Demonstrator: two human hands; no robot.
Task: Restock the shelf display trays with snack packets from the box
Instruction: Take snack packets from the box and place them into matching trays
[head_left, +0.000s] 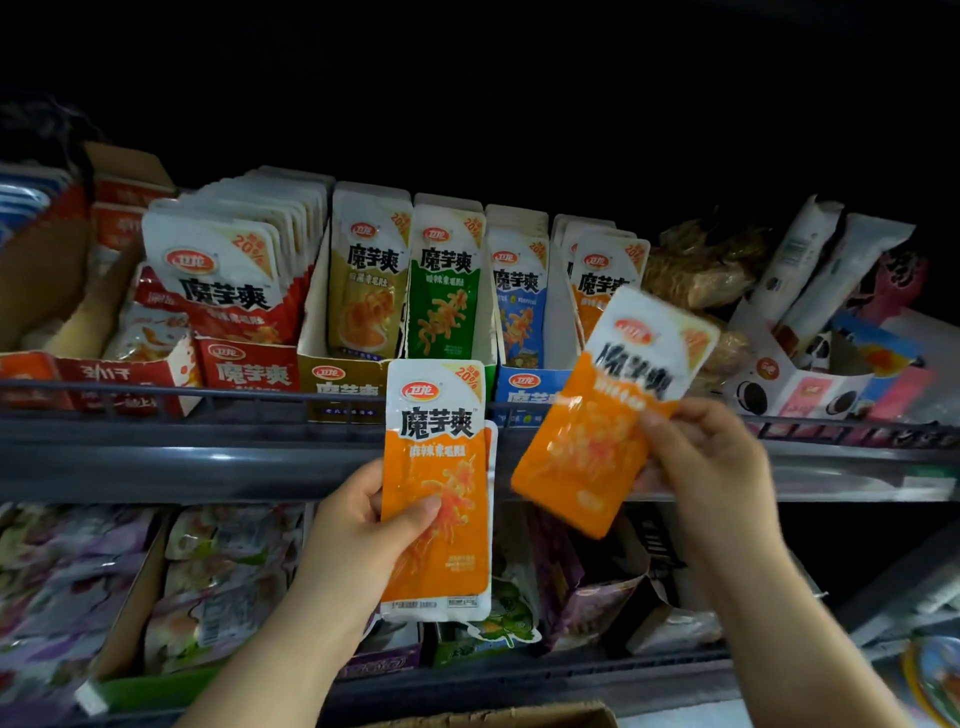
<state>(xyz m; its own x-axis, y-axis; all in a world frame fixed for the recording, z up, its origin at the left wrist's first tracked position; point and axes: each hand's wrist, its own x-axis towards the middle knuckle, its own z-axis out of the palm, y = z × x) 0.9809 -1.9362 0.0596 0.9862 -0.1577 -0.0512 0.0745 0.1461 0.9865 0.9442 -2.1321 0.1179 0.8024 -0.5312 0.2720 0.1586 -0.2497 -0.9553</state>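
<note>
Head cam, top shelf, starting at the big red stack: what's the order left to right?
red packets → gold packets → green packets → blue packets → orange packets → brown bags → white sleeves

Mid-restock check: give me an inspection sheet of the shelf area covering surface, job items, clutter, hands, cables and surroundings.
Surface: upper shelf with a wire front rail; display trays stand in a row on it.
Job's things: shelved orange packets stand in the rightmost tray; neighbouring trays hold red, gold, green and blue packets; a cardboard box edge shows at the bottom.
Clutter: brown bags and a cookie carton lie right of the trays.
Hands: left hand grips an upright orange packet; right hand pinches a tilted orange packet, which is blurred.
Cables: nothing seen.
Surroundings: dark above; the lower shelf holds mixed packets.
</note>
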